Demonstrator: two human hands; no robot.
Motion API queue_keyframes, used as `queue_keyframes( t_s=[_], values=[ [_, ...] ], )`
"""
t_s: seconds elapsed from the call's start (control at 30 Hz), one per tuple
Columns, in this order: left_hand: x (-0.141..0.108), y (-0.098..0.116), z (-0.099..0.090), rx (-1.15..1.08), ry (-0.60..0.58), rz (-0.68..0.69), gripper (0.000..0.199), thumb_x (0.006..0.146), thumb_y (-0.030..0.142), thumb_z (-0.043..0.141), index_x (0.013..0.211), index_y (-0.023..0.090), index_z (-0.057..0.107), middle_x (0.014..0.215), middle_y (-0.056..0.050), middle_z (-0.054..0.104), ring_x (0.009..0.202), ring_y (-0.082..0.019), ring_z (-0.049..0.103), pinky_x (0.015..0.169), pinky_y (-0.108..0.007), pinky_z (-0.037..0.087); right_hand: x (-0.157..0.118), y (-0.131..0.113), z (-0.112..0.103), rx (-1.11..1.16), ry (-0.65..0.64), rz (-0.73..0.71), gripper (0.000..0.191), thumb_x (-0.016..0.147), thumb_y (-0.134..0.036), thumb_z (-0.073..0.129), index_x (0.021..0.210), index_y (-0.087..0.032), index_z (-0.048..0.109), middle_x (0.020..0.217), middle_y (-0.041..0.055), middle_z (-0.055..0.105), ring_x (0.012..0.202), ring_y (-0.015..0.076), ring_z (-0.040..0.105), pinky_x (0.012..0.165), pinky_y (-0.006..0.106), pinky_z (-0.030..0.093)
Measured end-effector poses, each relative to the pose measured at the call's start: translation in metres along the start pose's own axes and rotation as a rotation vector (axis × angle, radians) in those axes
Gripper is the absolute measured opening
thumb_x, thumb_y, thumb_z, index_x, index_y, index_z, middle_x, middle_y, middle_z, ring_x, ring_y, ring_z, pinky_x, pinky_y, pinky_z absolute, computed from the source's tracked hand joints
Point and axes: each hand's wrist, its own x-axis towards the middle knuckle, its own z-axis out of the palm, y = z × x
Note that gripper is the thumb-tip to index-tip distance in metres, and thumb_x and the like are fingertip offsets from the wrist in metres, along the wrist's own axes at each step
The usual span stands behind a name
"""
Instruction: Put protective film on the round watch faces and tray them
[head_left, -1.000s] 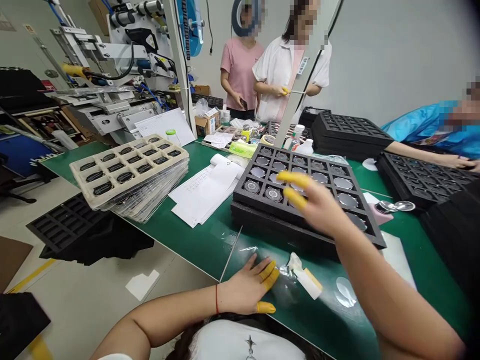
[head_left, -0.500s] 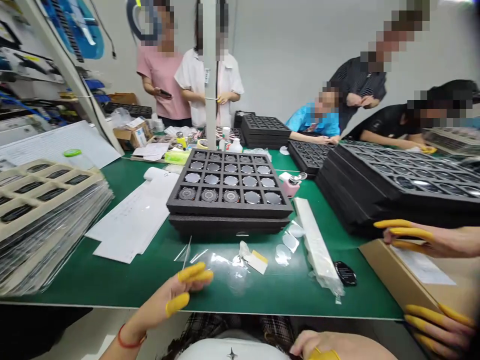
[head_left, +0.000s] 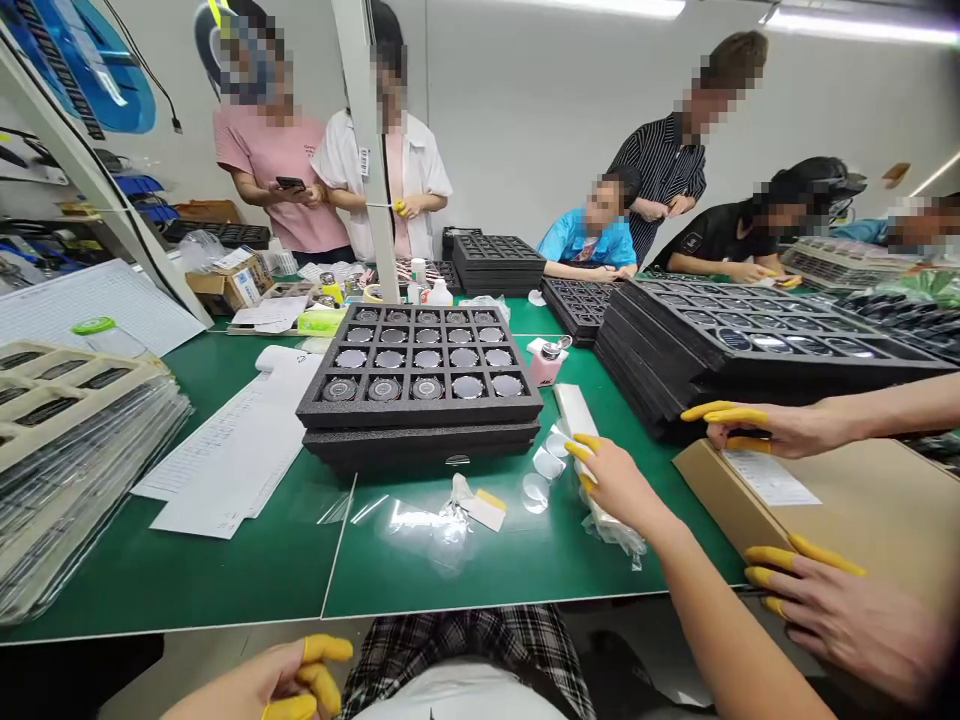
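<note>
My right hand (head_left: 622, 485), yellow finger cots on its fingertips, is over a long white block (head_left: 573, 405) partly wrapped in clear plastic. Its fingers point left, slightly apart, at the edge of several clear round films (head_left: 548, 463); whether they touch the films I cannot tell. Low at the left, below the table edge, my left hand (head_left: 296, 685) also wears yellow finger cots. Its fingers are loosely bent and apart, with nothing seen in them. Ahead, a black foam tray (head_left: 420, 412) with round watch-like parts in its cells rests on another black tray.
A co-worker's hands (head_left: 825, 590) are on a cardboard box (head_left: 862, 520) at the right. Stacked black trays (head_left: 645, 370) stand behind it. White papers (head_left: 232, 450) and plastic-wrapped beige trays (head_left: 90, 480) lie left. A pink pump bottle (head_left: 546, 365) stands beside the foam tray.
My right hand has gone from near my body out over the white block. My left hand has drawn back from above the table to below its edge. The view has shifted.
</note>
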Motion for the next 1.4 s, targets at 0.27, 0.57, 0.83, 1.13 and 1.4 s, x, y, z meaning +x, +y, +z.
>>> queue_keyframes(
  t_s=[0.27,0.57,0.83,1.13,1.4],
  values=[
    [0.005,0.007,0.001,-0.152,0.052,0.259,0.048,0.091,0.040,0.058,0.137,0.030,0.050,0.113,-0.008,0.067,0.103,-0.023,0.062,0.099,-0.042,0.045,0.005,-0.014,0.056,-0.155,0.024,-0.105,0.059,0.067,0.007,0.043,0.119,-0.010,0.064,0.130,0.0219,0.058,0.136,0.0400,0.039,0.108,0.063,0.032],
    [0.006,0.010,0.012,-0.210,0.165,0.295,0.048,0.091,0.039,0.059,0.137,0.028,0.048,0.115,-0.008,0.066,0.106,-0.023,0.062,0.101,-0.044,0.043,0.003,-0.024,0.050,-0.222,0.061,-0.214,0.050,0.079,0.007,0.036,0.112,-0.012,0.068,0.122,0.0146,0.066,0.128,0.0359,0.050,0.106,0.062,0.036],
    [0.017,0.024,0.016,-0.035,0.320,0.189,0.057,0.090,0.050,0.055,0.139,0.024,0.043,0.120,-0.010,0.065,0.115,-0.026,0.059,0.106,-0.043,0.040,-0.060,-0.064,0.048,0.005,-0.028,-0.187,0.054,0.081,0.004,0.033,0.125,-0.012,0.061,0.133,0.0172,0.058,0.128,0.0307,0.051,0.108,0.061,0.035],
    [0.103,0.109,0.065,0.191,0.330,0.480,0.041,0.089,0.041,0.058,0.124,0.021,0.059,0.118,-0.010,0.069,0.112,-0.027,0.062,0.104,-0.047,0.044,-0.120,-0.063,0.043,0.148,-0.064,-0.254,0.047,0.091,-0.041,0.056,0.132,-0.018,0.055,0.141,0.0163,0.052,0.134,0.0303,0.045,0.113,0.058,0.027],
    [0.121,0.093,0.089,0.005,0.181,0.509,0.060,0.088,0.053,0.058,0.137,0.021,0.047,0.128,-0.016,0.063,0.109,-0.028,0.065,0.098,-0.048,0.050,-0.151,-0.080,0.048,0.216,0.302,-0.354,0.032,0.094,-0.010,0.041,0.116,-0.018,0.064,0.119,0.0131,0.069,0.115,0.0245,0.063,0.101,0.053,0.045]
  ],
)
